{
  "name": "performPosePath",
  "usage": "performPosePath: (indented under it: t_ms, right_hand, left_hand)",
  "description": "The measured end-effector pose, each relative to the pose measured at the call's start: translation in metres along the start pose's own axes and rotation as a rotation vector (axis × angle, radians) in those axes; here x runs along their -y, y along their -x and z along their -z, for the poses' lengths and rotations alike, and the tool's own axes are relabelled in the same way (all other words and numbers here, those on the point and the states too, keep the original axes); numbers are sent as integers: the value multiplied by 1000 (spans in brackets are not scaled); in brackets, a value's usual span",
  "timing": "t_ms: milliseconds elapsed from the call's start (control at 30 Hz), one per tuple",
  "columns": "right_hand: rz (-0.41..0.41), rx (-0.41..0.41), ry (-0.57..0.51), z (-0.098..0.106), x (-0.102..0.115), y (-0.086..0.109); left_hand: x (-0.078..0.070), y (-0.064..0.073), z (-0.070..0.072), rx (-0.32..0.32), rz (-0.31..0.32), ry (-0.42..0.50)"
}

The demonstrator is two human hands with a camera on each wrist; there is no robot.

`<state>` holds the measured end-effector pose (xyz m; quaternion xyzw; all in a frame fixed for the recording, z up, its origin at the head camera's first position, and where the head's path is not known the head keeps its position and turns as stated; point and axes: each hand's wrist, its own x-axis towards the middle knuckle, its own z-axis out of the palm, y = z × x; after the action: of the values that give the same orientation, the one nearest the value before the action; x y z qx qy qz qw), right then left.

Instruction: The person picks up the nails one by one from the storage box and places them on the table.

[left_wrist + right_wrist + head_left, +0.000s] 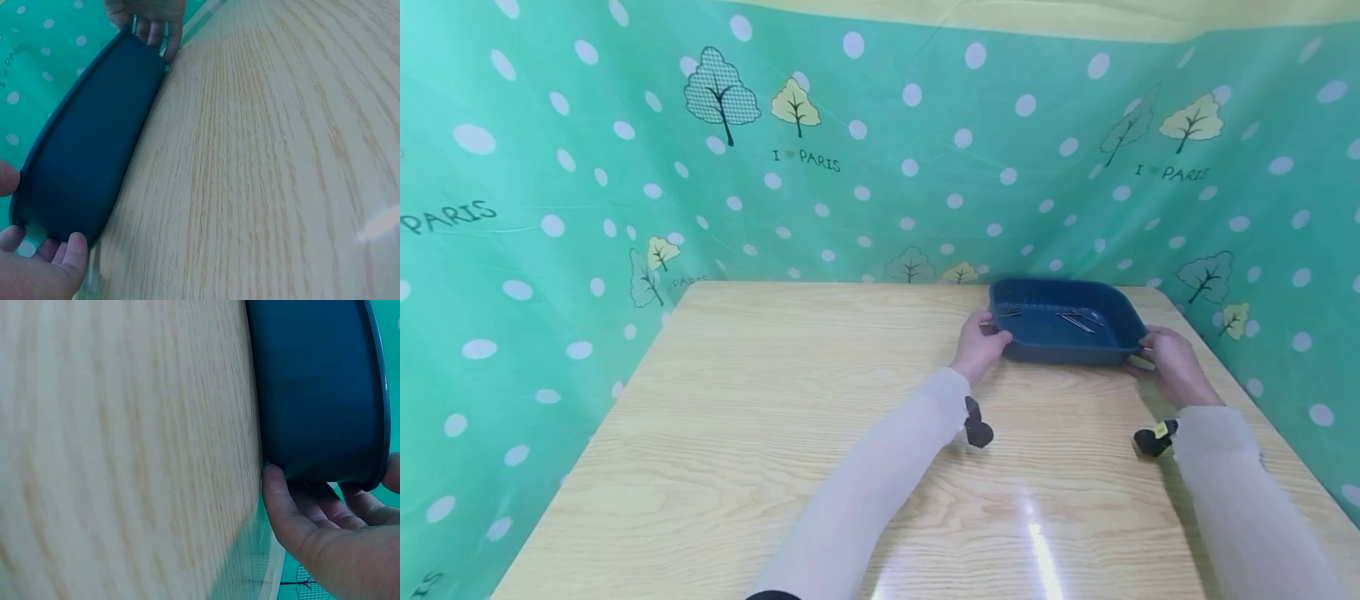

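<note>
Your left hand [979,347] and right hand [1177,363] are pinching opposite ends of the blue tray [1060,355], containing thin metallic pieces [1077,323], at the bench's [775,400] far right.

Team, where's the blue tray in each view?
Head: blue tray right of centre, near the table's far right corner.
Left wrist: slanting along the left side, up to the top.
Right wrist: upper right, cut off by the top edge.
Shared landmark: the right hand, at one tray end.
</note>
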<state>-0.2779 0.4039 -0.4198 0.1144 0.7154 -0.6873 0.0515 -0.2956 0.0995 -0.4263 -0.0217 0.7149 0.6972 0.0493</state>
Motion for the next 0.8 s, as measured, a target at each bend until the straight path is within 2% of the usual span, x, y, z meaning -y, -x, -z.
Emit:
performPosePath:
  t_ms: [133, 167, 267, 333, 400, 500, 800]
  right_hand:
    - [9, 21, 14, 4, -4, -4]
    - [4, 5, -4, 4, -5, -6]
    - [9, 35, 7, 5, -7, -6]
    - [-6, 12, -47, 5, -8, -9]
    - [1, 39, -53, 6, -9, -10]
    - [-10, 34, -121, 6, -11, -14]
    - [-35, 59, -159, 11, -20, -25]
  left_hand:
    - [-2, 1, 2, -6, -6, -1]
    - [-2, 2, 3, -7, -7, 0]
    - [-3, 3, 5, -6, -4, 0]
    - [-2, 3, 6, -4, -3, 1]
    - [-1, 3, 7, -4, -5, 2]
    - [0, 4, 9, -7, -4, 8]
    - [2, 5, 14, -4, -19, 5]
